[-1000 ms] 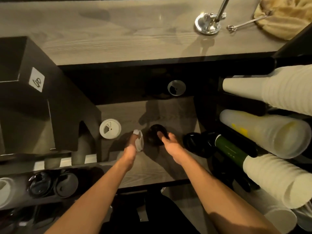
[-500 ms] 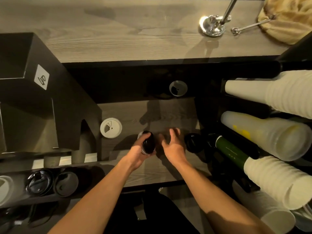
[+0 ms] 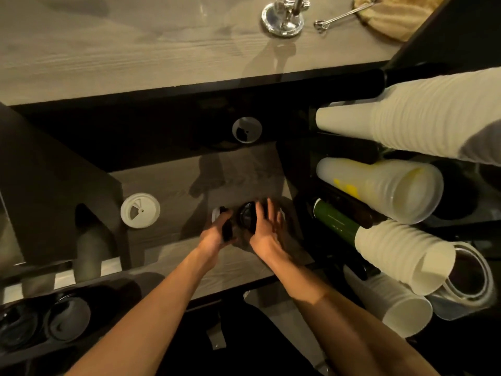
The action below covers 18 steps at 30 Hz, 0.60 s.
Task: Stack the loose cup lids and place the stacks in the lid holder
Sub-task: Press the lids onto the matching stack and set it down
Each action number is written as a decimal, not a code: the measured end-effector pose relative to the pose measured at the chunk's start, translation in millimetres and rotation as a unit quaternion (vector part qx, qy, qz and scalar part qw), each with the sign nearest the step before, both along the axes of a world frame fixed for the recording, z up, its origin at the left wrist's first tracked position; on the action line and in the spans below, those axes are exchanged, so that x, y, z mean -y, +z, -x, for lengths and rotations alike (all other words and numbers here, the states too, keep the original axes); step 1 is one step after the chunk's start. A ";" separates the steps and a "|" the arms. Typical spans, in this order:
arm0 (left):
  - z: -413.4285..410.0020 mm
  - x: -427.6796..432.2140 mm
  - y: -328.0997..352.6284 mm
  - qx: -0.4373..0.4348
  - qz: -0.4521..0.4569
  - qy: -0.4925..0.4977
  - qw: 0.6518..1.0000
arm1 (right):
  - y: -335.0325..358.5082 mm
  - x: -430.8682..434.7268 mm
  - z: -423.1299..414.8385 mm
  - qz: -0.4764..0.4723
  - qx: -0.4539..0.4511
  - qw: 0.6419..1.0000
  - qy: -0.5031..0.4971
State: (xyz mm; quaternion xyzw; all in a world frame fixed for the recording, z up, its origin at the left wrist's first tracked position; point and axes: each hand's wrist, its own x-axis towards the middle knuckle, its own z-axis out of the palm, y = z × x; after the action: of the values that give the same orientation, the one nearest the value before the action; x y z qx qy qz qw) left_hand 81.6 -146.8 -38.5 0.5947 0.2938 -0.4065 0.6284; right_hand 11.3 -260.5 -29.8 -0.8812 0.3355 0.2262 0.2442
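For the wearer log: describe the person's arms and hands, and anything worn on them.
Both forearms are bare, with no sleeve in view. The left hand and right hand wear no gloves. No watch, ring or bracelet shows, though the dim light could hide small items.

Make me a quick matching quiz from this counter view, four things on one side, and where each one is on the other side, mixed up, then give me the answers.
Things:
1. white lid
2. black lid
3. green bottle
4. shiny metal base

Places:
A. on the upper counter, at the far edge
B. lying on its side among the cup stacks on the right
C. flat on the lower counter, left of both hands
D. against the right hand, next to the left hand

Pairs: 1-C, 2-D, 3-B, 4-A
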 end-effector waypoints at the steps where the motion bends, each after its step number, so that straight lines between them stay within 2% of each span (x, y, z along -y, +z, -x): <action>1: -0.9 -2.3 -0.6 0.001 -0.006 0.006 1.000 | -1.0 1.0 -2.2 -0.006 0.006 1.000 -0.014; 3: -5.4 -9.3 -1.1 -0.001 0.003 0.000 1.000 | -1.3 -1.6 -5.9 -0.044 0.048 0.998 -0.027; 5: -12.6 -19.8 0.1 -0.013 0.019 0.014 1.000 | 0.8 -7.8 -13.7 -0.129 0.102 0.984 -0.074; 8: -24.7 -40.5 5.1 -0.027 0.027 0.083 0.996 | 5.3 -18.3 -35.8 -0.212 0.091 0.958 -0.170; 10: -31.3 -56.6 6.6 -0.035 0.030 0.125 0.991 | 5.1 -28.6 -53.1 -0.236 0.083 0.950 -0.188; 14: -34.9 -87.8 9.5 -0.041 0.045 0.150 0.987 | -7.8 -55.7 -66.9 -0.215 0.077 0.968 -0.107; 18: -35.6 -103.6 16.6 -0.042 0.019 0.136 0.990 | -19.3 -66.7 -65.3 -0.098 0.027 0.986 0.129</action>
State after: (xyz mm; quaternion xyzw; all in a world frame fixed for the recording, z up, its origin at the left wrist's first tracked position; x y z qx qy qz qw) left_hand 117.2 -43.1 -21.9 0.5194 0.3904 -0.3470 0.6763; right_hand 76.6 -193.9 -49.1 -0.8948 0.1888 0.2634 0.3072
